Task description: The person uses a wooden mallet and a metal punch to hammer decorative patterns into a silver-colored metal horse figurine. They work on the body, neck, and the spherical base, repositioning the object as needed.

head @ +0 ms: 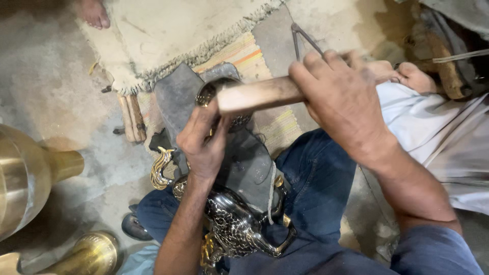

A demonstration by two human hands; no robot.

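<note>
My right hand (pixel 341 97) grips a pale wooden block or mallet (pixel 260 95), held level above the work. My left hand (pixel 204 137) pinches something small against a round patterned metal bowl-shaped piece (pixel 210 93); what the fingers hold is hidden. The piece rests on a dark grey pad (pixel 244 163) lying over my lap. Below it, an ornate black-and-silver engraved vessel (pixel 234 224) with a curved gold spout (pixel 160 168) lies between my blue-trousered legs.
A large brass vase (pixel 30 173) and a smaller brass vessel (pixel 94 252) stand at the left. A fringed mat (pixel 168 35) covers the floor ahead, with another person's foot (pixel 94 12) at its far edge. Metal dividers (pixel 300 38) and wooden sticks (pixel 131 117) lie nearby.
</note>
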